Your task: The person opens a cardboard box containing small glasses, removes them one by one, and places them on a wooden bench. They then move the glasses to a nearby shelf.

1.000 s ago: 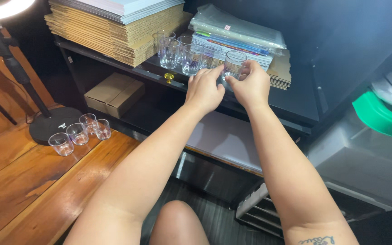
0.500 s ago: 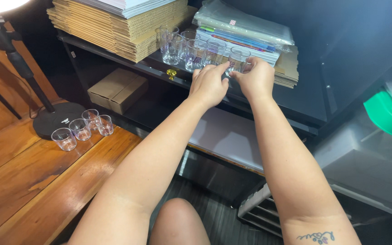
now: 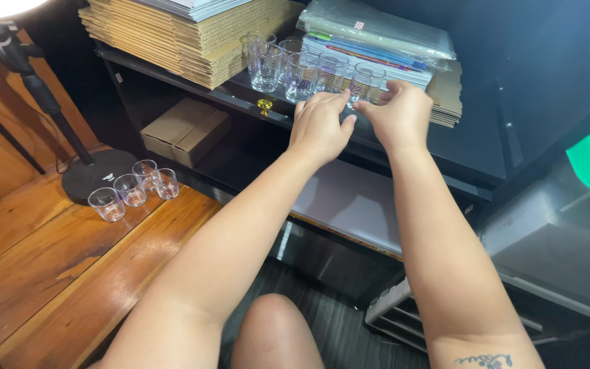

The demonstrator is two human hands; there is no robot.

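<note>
Several clear drinking glasses stand in a cluster on a black shelf. The one at the right end stands upright on the shelf, just beyond my fingertips. My left hand lies knuckles up with its fingertips at that glass's left foot. My right hand is beside it, index finger by the glass's right side and thumb tucked below. Neither hand wraps the glass; whether the fingertips still touch it I cannot tell. Several more small glasses stand on the wooden floor at the left.
A stack of flat cardboard sits left of the glasses, with plastic-wrapped papers behind them. A cardboard box lies on the lower shelf. A lamp stand's round base is by the floor glasses. A grey drawer unit stands at the right.
Both hands carried one glass forward and down, and it now stands on the shelf at the right end of the cluster. The hands have slipped back from around it.
</note>
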